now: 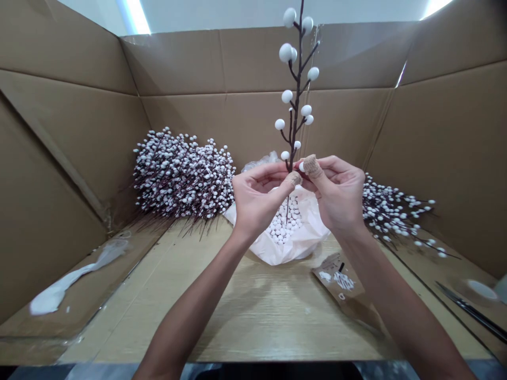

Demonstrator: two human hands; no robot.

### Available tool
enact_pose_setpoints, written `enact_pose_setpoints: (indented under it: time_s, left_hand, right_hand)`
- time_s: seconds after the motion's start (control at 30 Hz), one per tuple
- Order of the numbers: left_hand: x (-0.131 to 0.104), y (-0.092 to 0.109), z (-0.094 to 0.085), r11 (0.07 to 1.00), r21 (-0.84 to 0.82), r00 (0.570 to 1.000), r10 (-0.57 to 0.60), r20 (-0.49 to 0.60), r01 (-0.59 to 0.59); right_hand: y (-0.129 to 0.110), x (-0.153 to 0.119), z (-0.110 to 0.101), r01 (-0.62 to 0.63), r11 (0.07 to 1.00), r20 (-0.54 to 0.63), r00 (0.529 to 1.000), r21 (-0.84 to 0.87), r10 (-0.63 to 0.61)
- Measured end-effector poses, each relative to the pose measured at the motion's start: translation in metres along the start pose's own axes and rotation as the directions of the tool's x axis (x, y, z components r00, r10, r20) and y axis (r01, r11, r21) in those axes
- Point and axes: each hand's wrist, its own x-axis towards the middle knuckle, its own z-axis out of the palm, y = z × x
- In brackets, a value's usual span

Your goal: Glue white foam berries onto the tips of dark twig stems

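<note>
I hold a dark artificial branch (296, 89) upright; several white foam balls sit on its twigs. My left hand (257, 198) pinches the stem near its lower end, the thumb wrapped in tan tape. My right hand (336, 192), its index finger also taped, presses a small white ball (301, 167) against the stem at the lowest twigs. Directly below my hands an open white plastic bag (304, 235) holds many loose white balls.
A big pile of finished berry branches (184, 177) lies at the back left, a smaller pile (392, 211) at the right. Cardboard walls (71, 132) enclose the wooden table (237, 306). A cardboard scrap with glue (340, 279), a tape roll (479, 290) and a white smear (63, 287) lie nearby.
</note>
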Motion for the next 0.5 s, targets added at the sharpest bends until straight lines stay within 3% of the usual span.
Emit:
enact_pose_setpoints:
  time_s: [0.5]
  left_hand:
    - [0.0068,-0.0054,-0.0073,0.997,0.004,0.997,-0.074,0.024,0.074]
  right_hand:
    - [0.0035,0.0052,-0.0042,-0.071,0.997,0.038,0.997,0.034,0.070]
